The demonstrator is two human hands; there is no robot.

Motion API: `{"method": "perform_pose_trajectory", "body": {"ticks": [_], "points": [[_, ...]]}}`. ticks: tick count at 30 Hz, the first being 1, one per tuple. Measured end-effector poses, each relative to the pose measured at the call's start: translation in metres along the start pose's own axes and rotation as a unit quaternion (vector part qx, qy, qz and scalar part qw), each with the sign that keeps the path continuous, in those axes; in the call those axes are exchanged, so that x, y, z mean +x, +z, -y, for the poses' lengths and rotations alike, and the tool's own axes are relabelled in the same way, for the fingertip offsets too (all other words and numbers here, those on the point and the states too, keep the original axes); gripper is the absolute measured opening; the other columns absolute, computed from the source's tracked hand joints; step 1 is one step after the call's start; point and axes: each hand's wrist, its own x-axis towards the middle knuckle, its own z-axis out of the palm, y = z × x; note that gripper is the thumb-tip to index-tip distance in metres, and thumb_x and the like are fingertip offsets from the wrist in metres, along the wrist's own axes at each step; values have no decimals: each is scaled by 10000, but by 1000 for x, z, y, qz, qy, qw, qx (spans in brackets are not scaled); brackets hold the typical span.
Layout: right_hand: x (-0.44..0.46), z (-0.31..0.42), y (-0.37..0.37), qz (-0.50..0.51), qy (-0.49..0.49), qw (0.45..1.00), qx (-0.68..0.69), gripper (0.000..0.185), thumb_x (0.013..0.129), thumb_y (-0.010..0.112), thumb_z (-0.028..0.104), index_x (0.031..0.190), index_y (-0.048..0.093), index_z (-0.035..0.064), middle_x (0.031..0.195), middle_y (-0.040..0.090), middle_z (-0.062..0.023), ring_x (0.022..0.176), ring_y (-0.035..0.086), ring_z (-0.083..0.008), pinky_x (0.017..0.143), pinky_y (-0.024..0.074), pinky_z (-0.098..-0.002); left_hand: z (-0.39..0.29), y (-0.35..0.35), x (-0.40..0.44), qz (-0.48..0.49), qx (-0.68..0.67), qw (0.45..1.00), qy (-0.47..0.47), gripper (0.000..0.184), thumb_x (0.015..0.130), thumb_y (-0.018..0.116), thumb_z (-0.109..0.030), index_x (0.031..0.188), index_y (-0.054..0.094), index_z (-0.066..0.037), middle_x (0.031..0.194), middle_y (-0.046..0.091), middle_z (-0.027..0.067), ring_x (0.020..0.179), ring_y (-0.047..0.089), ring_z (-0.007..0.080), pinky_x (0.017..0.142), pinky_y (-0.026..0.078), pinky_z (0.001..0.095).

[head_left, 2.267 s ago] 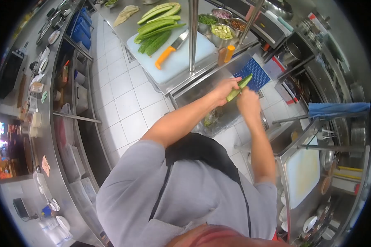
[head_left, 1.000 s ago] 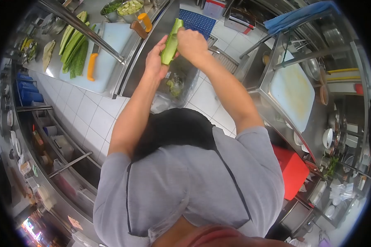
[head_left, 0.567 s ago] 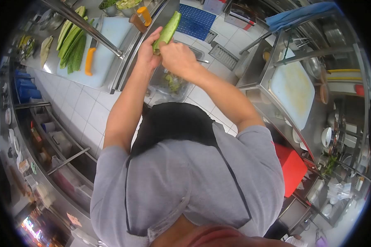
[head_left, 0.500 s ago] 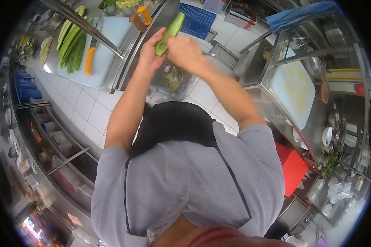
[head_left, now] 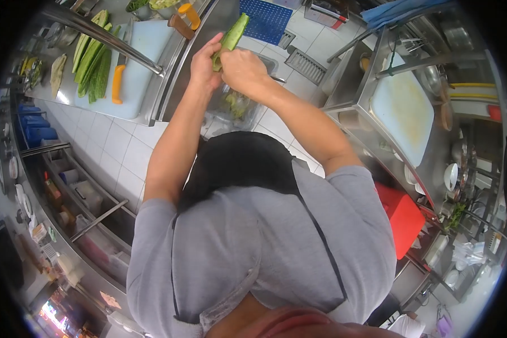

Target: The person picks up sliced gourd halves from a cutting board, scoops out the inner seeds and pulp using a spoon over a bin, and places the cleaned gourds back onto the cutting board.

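Observation:
My left hand (head_left: 206,65) is closed around the lower part of a halved cucumber (head_left: 234,35), held tilted with its pale cut face showing. Against that cut face presses my right hand (head_left: 243,70), its fingers wrapped round a slim metal utensil (head_left: 278,79). Only the handle end of this utensil sticks out; its working end is hidden by the hand and the cucumber. Below both hands stands a clear plastic bin (head_left: 253,110) with wet green scraps (head_left: 236,106) inside.
On the left counter, several long green cucumbers (head_left: 93,62) lie beside an orange-handled knife (head_left: 118,81) on a white cutting board (head_left: 146,42). A metal rail (head_left: 104,36) crosses above them. Another cutting board (head_left: 403,110) rests on the right counter. A blue mat (head_left: 263,21) lies ahead.
My right hand has shifted slightly left and up along the cucumber, and is no longer blurred. The left hand keeps its hold. The whole view has shifted a little.

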Motion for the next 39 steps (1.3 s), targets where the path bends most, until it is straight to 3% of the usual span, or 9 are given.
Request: {"method": "perform_pose_trajectory", "body": {"ticks": [3, 6, 12, 15, 21, 25, 28, 35, 39], "points": [[-12, 7, -3, 20, -9, 999, 26, 178, 782, 608, 73, 895, 678, -46, 840, 698, -258, 824, 713, -393, 720, 585, -465, 0, -1, 1, -2, 11, 1000, -27, 481, 954, 456, -101, 1424, 449, 1, 1347, 548, 216, 1158, 592, 348, 1005, 492, 449], [-15, 7, -1, 53, 15, 997, 57, 188, 777, 598, 62, 904, 676, -53, 846, 690, -274, 842, 707, -405, 738, 579, -474, 1, 4, -3, 6, 42, 999, -7, 497, 954, 449, -118, 1435, 426, 3, 1355, 533, 237, 1164, 584, 386, 1030, 480, 467], [-17, -4, 3, 69, 56, 989, 115, 235, 791, 588, 109, 943, 695, -34, 901, 689, -283, 905, 688, -428, 820, 559, -479, 1, -7, -5, 89, -115, 988, -52, 492, 959, 472, -171, 1420, 444, -5, 1350, 531, 253, 1148, 592, 420, 1008, 499, 499], [-9, -23, 5, 52, 93, 980, 165, 258, 800, 588, 152, 952, 708, -18, 936, 688, -286, 941, 677, -436, 856, 547, -472, 1, -13, -1, 103, -118, 987, -27, 533, 966, 464, -210, 1455, 388, -15, 1392, 500, 253, 1233, 536, 427, 1055, 457, 522], [26, -41, -37, -58, 102, 993, -28, 227, 781, 612, 138, 912, 708, -21, 906, 704, -260, 890, 704, -407, 789, 573, -470, 0, 3, -19, 82, -94, 991, -43, 510, 997, 463, -184, 1477, 371, -42, 1431, 491, 173, 1300, 501, 335, 1083, 421, 526], [27, -33, -33, -74, 5, 992, -104, 166, 771, 625, 112, 871, 703, 5, 821, 718, -204, 764, 729, -354, 658, 599, -427, 2, 12, -18, 58, -59, 996, -35, 497, 999, 474, -171, 1480, 394, -74, 1458, 484, 138, 1325, 488, 287, 1101, 404, 485], [11, -9, -24, -50, -10, 997, -64, 165, 759, 628, 102, 846, 665, -34, 779, 687, -260, 729, 712, -396, 635, 590, -453, -6, 10, -11, 81, -38, 996, -22, 507, 991, 481, -177, 1481, 395, -81, 1456, 487, 138, 1319, 496, 274, 1100, 407, 471], [-18, 12, 6, -40, -41, 998, -13, 150, 784, 605, 102, 847, 625, -33, 716, 672, -248, 696, 706, -397, 607, 583, -470, -4, 0, -10, 87, -65, 993, -39, 544, 981, 438, -162, 1505, 326, -67, 1435, 455, 267, 1266, 518, 421, 1092, 432, 480], [-26, 5, 10, -9, -37, 999, -11, 163, 781, 604, 101, 862, 654, -32, 746, 685, -246, 726, 713, -391, 638, 586, -466, 5, 5, -11, 58, -88, 994, -35, 533, 984, 434, -151, 1499, 328, -61, 1422, 465, 264, 1257, 521, 428, 1078, 442, 495]]}}
